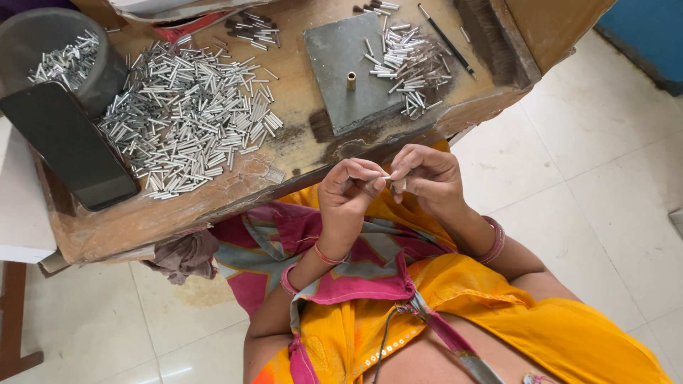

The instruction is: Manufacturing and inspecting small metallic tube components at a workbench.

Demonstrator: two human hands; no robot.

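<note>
I pinch a small metal tube (386, 177) between my left hand (348, 188) and right hand (427, 178), fingertips meeting close over my lap for control. At twelve o'clock sits the grey block with its brass pin (351, 80); at ten o'clock, the tube pile (188, 117), within reach.

Worn wooden workbench (213, 195), top scuffed and stained. Left part: large loose heap of short silver metal tubes (192, 117); grey cup (67, 53) of the same tubes at the far left corner; black phone (67, 146) lying at the left edge. Right part: grey square plate (338, 78) bearing a small upright brass peg (351, 80), a smaller tube pile (409, 64) beside it, and a thin black rod (446, 39).
</note>
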